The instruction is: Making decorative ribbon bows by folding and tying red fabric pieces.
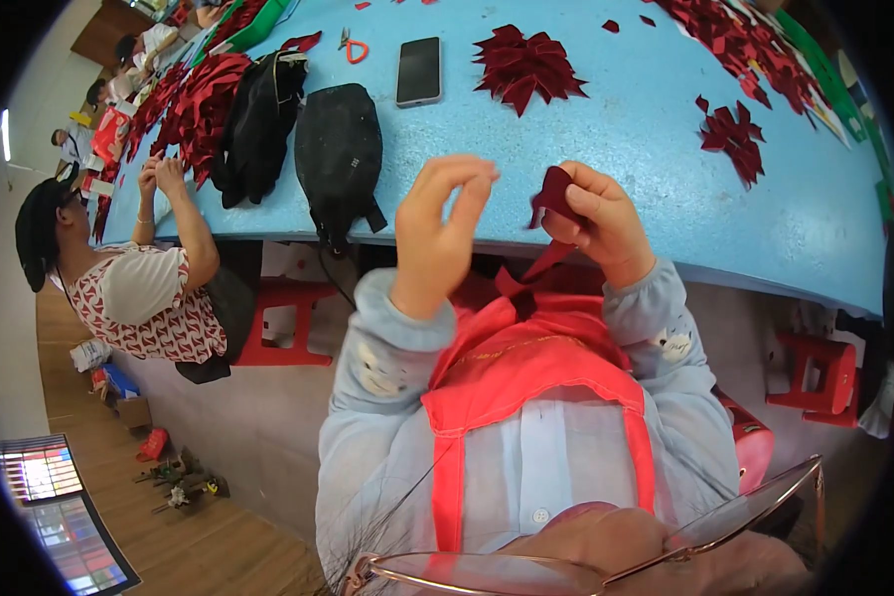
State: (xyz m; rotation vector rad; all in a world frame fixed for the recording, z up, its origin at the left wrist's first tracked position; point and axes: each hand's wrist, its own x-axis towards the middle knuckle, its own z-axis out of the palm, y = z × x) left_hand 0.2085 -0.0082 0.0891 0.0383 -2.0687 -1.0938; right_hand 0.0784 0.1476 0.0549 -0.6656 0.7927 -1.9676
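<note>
My right hand [606, 221] grips a dark red ribbon [553, 195] between thumb and fingers, with a folded loop standing out toward my left hand. A red strip hangs under that hand, near the apron. My left hand [442, 223] is raised to the left of the ribbon, apart from it, thumb and forefinger tips brought together. Whether anything thin is between those tips is too small to see. Both hands are over the near edge of the blue table [616, 139]. A pile of dark red ribbon bows [528, 68] lies beyond them.
A smartphone [419, 72], orange-handled snips [354, 48] and a black bag [339, 149] lie on the table. More red ribbon pieces [733, 141] are at right, beside a green tray [824, 74]. A co-worker [139, 288] sits at left. Red stools [815, 375] stand below.
</note>
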